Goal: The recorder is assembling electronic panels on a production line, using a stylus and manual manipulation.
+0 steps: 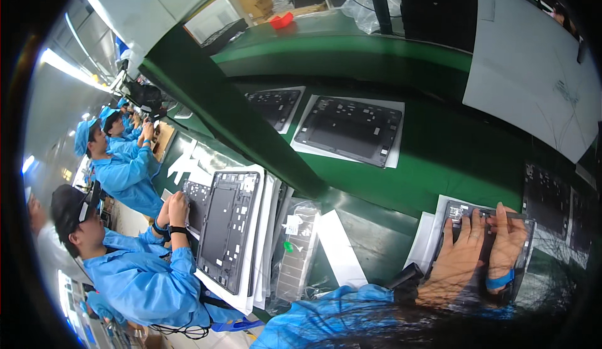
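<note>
A black tablet-like housing point(456, 210) lies on white sheets in front of me at the right. My left hand point(461, 258) rests on it, fingers stretched out and apart, holding nothing visible. Beside it, my right hand point(506, 245), with a blue wristband, is bent over the housing's far edge. Its thumb and fingers are drawn together near my left fingertips. Whatever they pinch is too small or hidden to make out. Both hands cover much of the housing, and loose dark hair strands blur its near part.
Further dark housings point(351, 129) lie on white sheets across the green bench point(433, 154); others point(547, 198) are at the far right. A green post point(232, 114) slants across. At left, a co-worker in blue point(135, 280) handles a housing beside a stacked one point(229, 223). A white strip point(340, 248) lies between us.
</note>
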Demonstrator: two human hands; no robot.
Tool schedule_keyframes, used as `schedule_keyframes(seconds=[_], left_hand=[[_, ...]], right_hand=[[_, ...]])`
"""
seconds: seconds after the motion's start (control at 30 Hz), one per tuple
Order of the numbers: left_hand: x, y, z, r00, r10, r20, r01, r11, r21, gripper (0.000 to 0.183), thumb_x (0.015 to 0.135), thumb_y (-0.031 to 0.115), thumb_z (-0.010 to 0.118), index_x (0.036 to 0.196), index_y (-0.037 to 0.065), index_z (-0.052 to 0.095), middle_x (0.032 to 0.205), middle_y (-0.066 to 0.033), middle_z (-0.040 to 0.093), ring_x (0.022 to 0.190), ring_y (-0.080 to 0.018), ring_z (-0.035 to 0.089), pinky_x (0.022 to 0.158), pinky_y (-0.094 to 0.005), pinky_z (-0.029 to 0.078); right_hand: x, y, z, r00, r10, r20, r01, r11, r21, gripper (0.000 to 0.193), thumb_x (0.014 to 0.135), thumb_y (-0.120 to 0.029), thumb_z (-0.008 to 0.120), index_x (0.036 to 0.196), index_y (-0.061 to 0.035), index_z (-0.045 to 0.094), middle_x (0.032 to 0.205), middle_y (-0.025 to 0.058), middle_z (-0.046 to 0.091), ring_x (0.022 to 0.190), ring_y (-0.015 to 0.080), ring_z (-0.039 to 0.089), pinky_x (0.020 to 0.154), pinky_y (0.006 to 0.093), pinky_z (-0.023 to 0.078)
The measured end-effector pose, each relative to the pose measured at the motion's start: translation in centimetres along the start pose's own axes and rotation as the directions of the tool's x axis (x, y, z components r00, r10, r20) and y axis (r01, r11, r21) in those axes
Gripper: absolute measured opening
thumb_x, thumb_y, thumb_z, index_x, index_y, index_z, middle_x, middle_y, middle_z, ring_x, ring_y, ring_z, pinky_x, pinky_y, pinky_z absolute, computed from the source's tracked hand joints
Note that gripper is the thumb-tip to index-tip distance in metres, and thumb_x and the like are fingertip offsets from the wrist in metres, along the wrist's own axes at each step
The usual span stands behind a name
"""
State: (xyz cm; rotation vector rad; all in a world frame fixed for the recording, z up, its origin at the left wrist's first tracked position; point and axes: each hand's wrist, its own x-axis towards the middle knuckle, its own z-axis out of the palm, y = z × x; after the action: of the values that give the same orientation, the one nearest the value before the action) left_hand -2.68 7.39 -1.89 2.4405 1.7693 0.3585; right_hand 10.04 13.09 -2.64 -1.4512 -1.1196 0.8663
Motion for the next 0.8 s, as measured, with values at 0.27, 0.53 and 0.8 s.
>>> schedule_keyframes(seconds=[0.27, 0.53, 0.8], left_hand=[[0.4, 0.2, -0.4, 1.000, 0.015, 0.009, -0.016, 0.996, 0.092, 0.081, 0.097, 0.052, 0.062, 0.154, -0.003, 0.045, 0.160, -0.0228, 0.039, 0.141, -0.0339, 0.044, 0.117, -0.0553, 0.038], [-0.2, 0.3, -0.4, 0.999, 0.028, 0.021, -0.029, 0.999, 0.020, 0.076, 0.103, 0.054, 0.052, 0.153, -0.003, 0.045, 0.161, -0.0212, 0.040, 0.142, -0.0337, 0.043, 0.116, -0.0552, 0.040], [-2.8, -7.5, -9.7, 0.985, -0.032, -0.171, -0.020, 0.955, -0.295, 0.053, 0.095, 0.015, 0.070, 0.141, -0.007, 0.053, 0.140, -0.0270, 0.058, 0.128, -0.0387, 0.058, 0.098, -0.0407, 0.058]], right_hand=[[0.3, 0.7, 0.0, 0.993, 0.022, -0.119, -0.014, 0.998, 0.065, 0.028, 0.105, -0.027, 0.070, 0.105, 0.0007, 0.070, 0.083, 0.0020, 0.066, 0.077, 0.0079, 0.063, 0.067, 0.0225, 0.048], [-0.5, 0.7, -0.4, 0.991, 0.071, -0.113, -0.057, 0.992, 0.115, 0.026, 0.104, -0.026, 0.070, 0.105, 0.0002, 0.071, 0.082, 0.0018, 0.066, 0.074, 0.0076, 0.060, 0.066, 0.0227, 0.047], [0.6, -0.1, -0.6, 0.999, 0.031, -0.044, -0.027, 0.996, 0.086, 0.038, 0.103, -0.034, 0.071, 0.115, 0.0021, 0.071, 0.091, 0.0101, 0.072, 0.088, 0.0154, 0.069, 0.082, 0.0298, 0.055]])
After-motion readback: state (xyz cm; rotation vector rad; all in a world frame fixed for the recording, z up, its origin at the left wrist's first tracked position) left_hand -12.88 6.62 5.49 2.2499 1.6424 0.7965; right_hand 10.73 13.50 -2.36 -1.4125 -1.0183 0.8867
